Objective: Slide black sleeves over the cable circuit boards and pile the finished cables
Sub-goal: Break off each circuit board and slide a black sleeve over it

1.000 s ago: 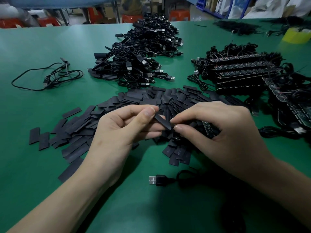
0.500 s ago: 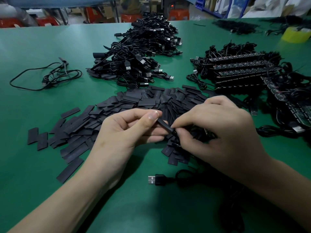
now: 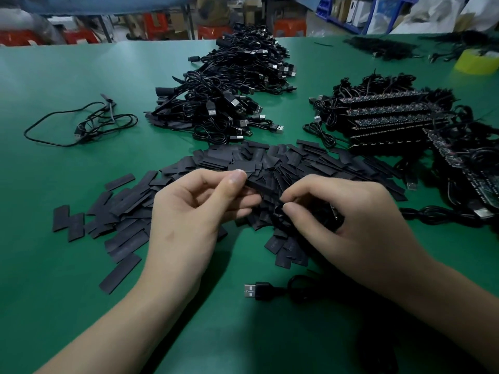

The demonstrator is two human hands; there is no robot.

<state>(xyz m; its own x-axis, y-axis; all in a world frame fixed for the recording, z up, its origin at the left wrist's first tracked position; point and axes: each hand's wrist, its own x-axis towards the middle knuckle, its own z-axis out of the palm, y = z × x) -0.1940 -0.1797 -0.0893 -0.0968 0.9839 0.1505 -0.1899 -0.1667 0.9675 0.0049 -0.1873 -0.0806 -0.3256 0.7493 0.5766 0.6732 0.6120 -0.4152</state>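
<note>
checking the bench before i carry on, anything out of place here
One loose cable lies tangled alone at the far left, apart from the cable pile. A few black sleeves lie scattered off the heap's left edge. Nothing looks damaged.

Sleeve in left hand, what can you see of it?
The sleeve is a flat, matte black strip, plastic-looking, held above the pile of loose sleeves. The left hand pinches its left end between thumb and fingers; the other end slants down-right toward the right hand, which grips a cable. Whether a board is inside cannot be told.
</note>
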